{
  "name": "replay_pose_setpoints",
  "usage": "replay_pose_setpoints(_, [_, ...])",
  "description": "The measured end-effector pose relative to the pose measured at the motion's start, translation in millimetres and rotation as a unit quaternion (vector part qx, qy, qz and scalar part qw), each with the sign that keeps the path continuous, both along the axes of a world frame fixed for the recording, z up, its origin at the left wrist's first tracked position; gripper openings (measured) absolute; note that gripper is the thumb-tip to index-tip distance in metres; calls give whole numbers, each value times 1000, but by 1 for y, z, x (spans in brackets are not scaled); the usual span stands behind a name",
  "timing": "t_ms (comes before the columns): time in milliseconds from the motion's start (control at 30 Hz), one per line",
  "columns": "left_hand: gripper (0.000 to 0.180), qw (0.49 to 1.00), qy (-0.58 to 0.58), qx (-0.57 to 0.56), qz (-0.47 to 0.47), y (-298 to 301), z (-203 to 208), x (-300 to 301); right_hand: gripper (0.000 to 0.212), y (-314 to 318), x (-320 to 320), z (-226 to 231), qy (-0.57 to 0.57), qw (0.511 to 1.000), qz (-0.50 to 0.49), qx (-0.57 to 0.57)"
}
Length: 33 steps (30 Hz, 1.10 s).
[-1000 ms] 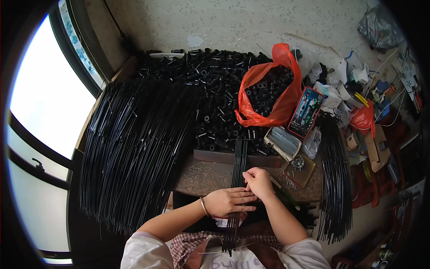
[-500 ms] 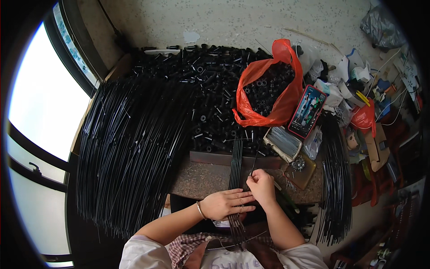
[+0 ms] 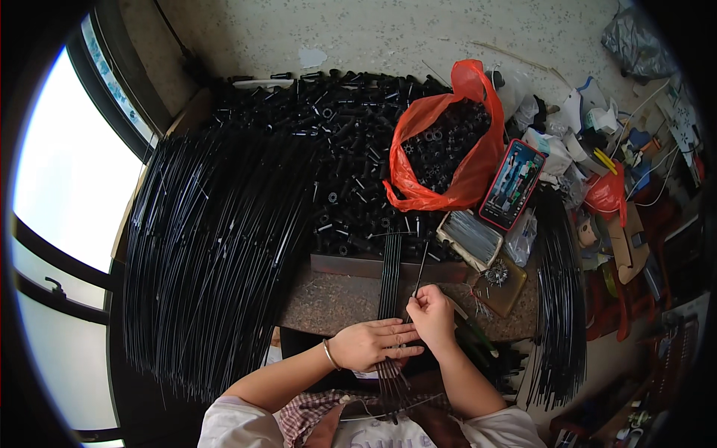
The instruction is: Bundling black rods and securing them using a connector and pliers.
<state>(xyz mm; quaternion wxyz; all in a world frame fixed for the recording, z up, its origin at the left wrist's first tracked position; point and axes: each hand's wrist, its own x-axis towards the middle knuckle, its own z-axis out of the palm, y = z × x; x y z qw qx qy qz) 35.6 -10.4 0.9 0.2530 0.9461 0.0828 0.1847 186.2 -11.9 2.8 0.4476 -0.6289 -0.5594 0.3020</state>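
Note:
My left hand (image 3: 371, 345) lies flat over a flat bundle of thin black rods (image 3: 389, 272) that runs from my lap up across a low brown work slab (image 3: 328, 299). My right hand (image 3: 431, 315) is beside it, pinching a single thin black rod (image 3: 420, 270) that points up and away from me. The two hands touch at the fingertips. The lower ends of the bundle fan out under my left hand.
A large fan of long black rods (image 3: 213, 246) fills the left. Behind the slab lies a heap of short black tubes (image 3: 343, 164). A red plastic bag (image 3: 448, 142) holds small black parts. A phone (image 3: 512, 185), a box of metal pins (image 3: 469, 237) and another rod bundle (image 3: 560, 299) sit right.
My head has tilted, so the scene has shifted slightly. My right hand has moved a little up and right, and now holds one rod apart from the bundle. My left hand stays on the bundle.

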Motion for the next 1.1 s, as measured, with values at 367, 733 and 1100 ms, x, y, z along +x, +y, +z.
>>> replay_pose_setpoints(367, [41,998,-26,50,34,0,9,0,12,-5,-5,19,-30,994,-45,99])
replay_pose_setpoints(733, [41,998,-45,10,33,13,2,0,15,-8,43,100,434,880,30,192])
replay_pose_setpoints(1100, [58,988,-16,65,137,11,2,-4,28,-71,84,162,471,850,228,58])
